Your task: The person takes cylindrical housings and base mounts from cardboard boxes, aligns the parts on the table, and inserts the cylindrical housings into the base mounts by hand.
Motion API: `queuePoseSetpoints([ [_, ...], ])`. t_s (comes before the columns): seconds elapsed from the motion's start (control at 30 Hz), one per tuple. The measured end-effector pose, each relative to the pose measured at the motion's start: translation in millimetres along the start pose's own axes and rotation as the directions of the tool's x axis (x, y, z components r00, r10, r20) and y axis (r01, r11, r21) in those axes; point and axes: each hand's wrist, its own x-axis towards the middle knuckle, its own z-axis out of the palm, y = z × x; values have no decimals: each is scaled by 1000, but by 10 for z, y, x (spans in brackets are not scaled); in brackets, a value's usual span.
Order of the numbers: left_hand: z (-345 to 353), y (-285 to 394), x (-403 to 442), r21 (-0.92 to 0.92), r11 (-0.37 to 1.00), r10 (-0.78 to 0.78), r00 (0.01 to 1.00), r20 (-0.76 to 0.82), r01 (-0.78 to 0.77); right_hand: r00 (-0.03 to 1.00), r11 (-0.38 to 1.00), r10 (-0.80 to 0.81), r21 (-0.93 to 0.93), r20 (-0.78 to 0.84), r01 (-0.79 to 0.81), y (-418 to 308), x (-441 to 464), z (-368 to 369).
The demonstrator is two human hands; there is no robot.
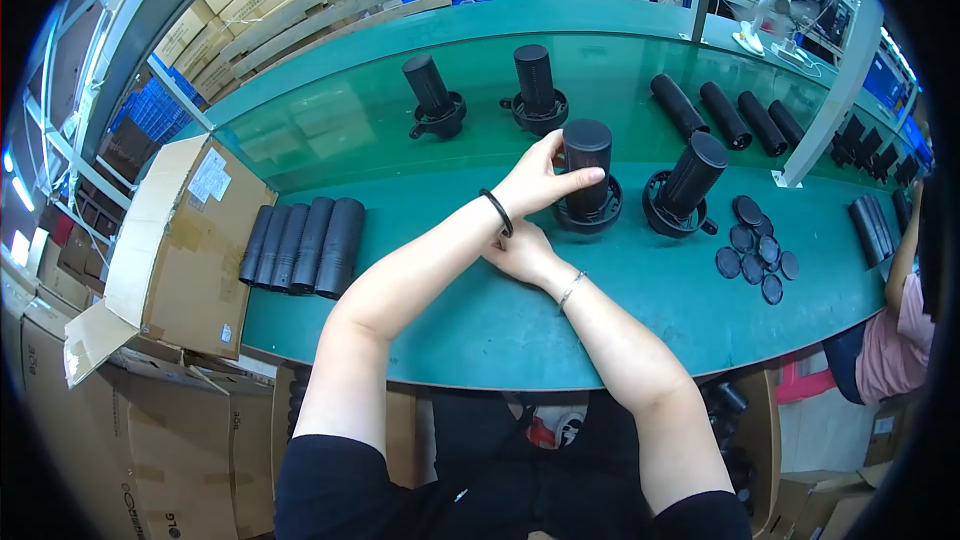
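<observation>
My left hand (pixel 548 178) is wrapped round the upper part of a black cylinder (pixel 588 145), which stands upright in a round black base on the green table (pixel 480 340). Just below my left wrist is my right hand (pixel 522 252), its fingers mostly hidden, so its hold cannot be made out. To the right, a second black cylinder (pixel 697 168) leans slightly in its own ring base. Small black round caps (pixel 748 210) lie in a loose group beyond it.
Two more cylinders in bases (pixel 428 85) (pixel 534 80) stand at the back. Several black tubes (pixel 345 240) lie at left beside an open cardboard box (pixel 200 240). More tubes (pixel 678 105) lie at back right, near a metal post (pixel 835 90). Another person's arm (pixel 903 255) shows at far right.
</observation>
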Motion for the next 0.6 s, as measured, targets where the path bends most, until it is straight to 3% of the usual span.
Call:
queuePoseSetpoints([
  [0.03,1,9,-31,5,999,48,998,-46,-48,1000,999,-28,-47,10,28,-8,3,-2],
  [0.13,-148,141,-221,-7,996,-85,963,-256,86,995,996,-89,-19,51,90,-149,-80,-152],
  [0.17,-301,-8,-255,-63,998,-36,954,-298,18,992,995,-101,8,70,101,-114,-61,-131],
  [0.27,-603,319,-626,-19,997,53,819,-572,-78,990,994,-106,7,87,106,-125,-55,-144],
  [0.33,-957,294,-789,89,989,148,673,-725,-122,991,994,-111,2,70,111,-122,-51,-154],
  [0.5,-1911,57,-906,314,945,250,408,-878,95,994,996,-90,24,60,88,-142,-38,-126],
  [0.6,-2316,-156,-785,449,861,362,333,-870,237,996,996,-61,68,72,56,-144,-21,-118],
])
